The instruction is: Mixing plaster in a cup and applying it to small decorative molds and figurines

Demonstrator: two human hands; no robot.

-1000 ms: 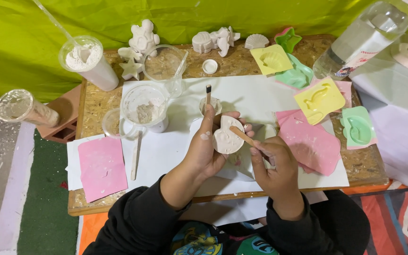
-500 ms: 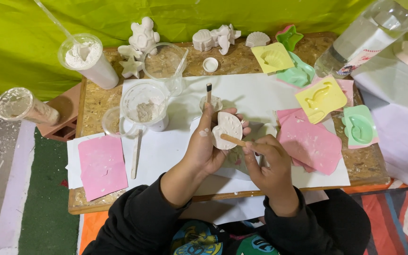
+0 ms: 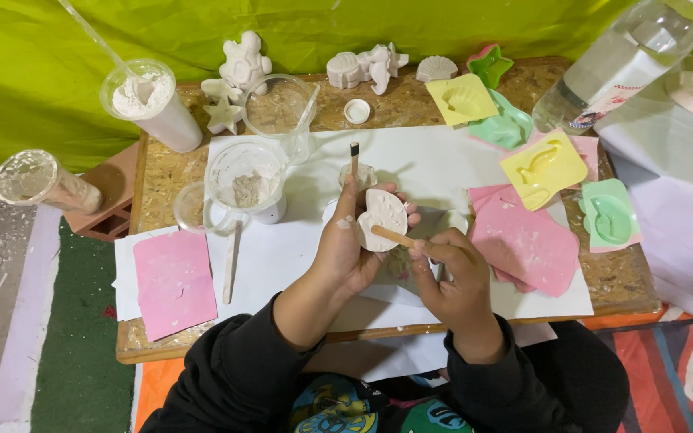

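My left hand (image 3: 352, 244) holds a small white plaster cast (image 3: 382, 219) upright above the white paper (image 3: 427, 172) on the low wooden table (image 3: 162, 172). My right hand (image 3: 451, 277) grips a thin wooden stick (image 3: 392, 236), whose tip rests against the lower face of the cast. Both sleeves are black. A brush with a dark tip (image 3: 354, 158) stands in a small cup just behind my left hand.
Clear plastic cups (image 3: 246, 188) with plaster, a powder cup (image 3: 147, 100), pink (image 3: 174, 281), yellow (image 3: 543, 167) and green (image 3: 611, 215) moulds, finished white casts (image 3: 244, 64) at the back, a clear bottle (image 3: 619, 60) at right, a flat stick (image 3: 232, 261) on the paper.
My left hand turned the cast slightly and shifted it a little left. My right hand slid the stick lower across the cast's face.
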